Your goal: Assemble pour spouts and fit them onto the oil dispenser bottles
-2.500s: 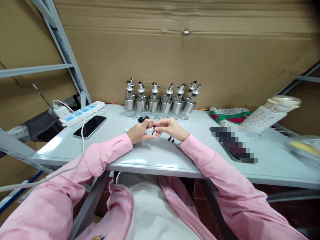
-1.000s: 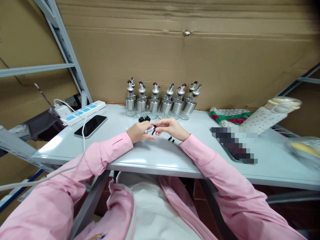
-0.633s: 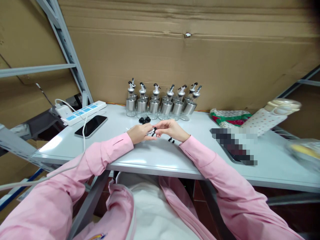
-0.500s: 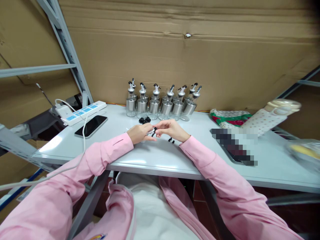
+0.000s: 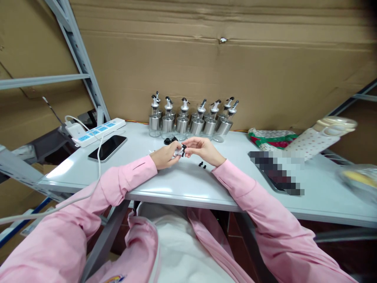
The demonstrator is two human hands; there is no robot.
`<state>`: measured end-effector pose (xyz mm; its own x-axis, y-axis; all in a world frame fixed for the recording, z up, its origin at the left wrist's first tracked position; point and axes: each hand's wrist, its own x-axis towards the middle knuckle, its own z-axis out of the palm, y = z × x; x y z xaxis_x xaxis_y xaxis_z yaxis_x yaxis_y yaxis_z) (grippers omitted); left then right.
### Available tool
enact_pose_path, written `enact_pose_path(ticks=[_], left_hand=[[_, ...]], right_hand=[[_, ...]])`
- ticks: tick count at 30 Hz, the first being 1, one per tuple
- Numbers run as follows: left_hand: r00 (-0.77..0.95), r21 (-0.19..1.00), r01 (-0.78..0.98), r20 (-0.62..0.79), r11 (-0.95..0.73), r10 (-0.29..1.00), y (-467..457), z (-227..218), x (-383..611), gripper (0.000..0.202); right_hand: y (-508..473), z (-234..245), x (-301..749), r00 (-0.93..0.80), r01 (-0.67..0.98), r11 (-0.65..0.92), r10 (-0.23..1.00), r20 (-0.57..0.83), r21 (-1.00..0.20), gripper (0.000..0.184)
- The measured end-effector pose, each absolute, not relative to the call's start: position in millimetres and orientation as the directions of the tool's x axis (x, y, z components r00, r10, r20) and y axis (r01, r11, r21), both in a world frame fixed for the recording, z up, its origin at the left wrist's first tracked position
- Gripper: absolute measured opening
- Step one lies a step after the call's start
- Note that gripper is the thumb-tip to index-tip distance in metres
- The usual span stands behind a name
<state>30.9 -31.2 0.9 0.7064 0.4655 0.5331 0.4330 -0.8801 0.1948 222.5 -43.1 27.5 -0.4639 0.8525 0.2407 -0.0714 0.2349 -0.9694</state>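
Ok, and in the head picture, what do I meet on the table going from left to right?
Black-screened phone, left hand, little black-and-white piece, right hand, red-and-green cloth, spotted bottle.

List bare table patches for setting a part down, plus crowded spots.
Bare: between the black phone and left hand; between right hand and the pixelated dark item; the table strip along the front edge, between the pink sleeves.
Crowded: beyond the hands, with black parts and bottles; right end, with patterned bag and dotted tumbler.
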Motion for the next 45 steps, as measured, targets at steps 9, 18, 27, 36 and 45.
enact_pose_path(ticks=[9, 18, 27, 36, 45], left_hand=[[0.742, 0.03, 0.449, 0.544, -0.893, 0.392, -22.9, 0.5, 29.6, 0.051], [0.707, -0.074, 0.558, 0.564, -0.827, 0.427, -27.8, 2.6, 28.5, 0.053], [0.709, -0.047, 0.559, 0.544, -0.828, 0.448, -29.4, 3.6, 28.3, 0.043], [0.712, -0.044, 0.543, 0.554, -0.839, 0.432, -30.7, 4.8, 28.8, 0.043], [0.715, -0.082, 0.554, 0.557, -0.828, 0.423, -31.3, 2.2, 30.5, 0.034]], right_hand=[[-43.3, 26.2, 222.9, -0.474, -0.078, 0.241, 0.845, 0.248, -0.967, 0.031], [-43.4, 26.0, 222.0, -0.486, -0.093, 0.223, 0.84, 0.24, -0.97, 0.03], [-41.3, 23.3, 223.1, -0.496, -0.077, 0.221, 0.838, 0.23, -0.972, 0.032], [-42.0, 24.1, 223.3, -0.494, -0.056, 0.193, 0.847, 0.195, -0.98, 0.034], [-41.7, 21.7, 222.6, -0.497, -0.07, 0.168, 0.849, 0.18, -0.983, 0.033]])
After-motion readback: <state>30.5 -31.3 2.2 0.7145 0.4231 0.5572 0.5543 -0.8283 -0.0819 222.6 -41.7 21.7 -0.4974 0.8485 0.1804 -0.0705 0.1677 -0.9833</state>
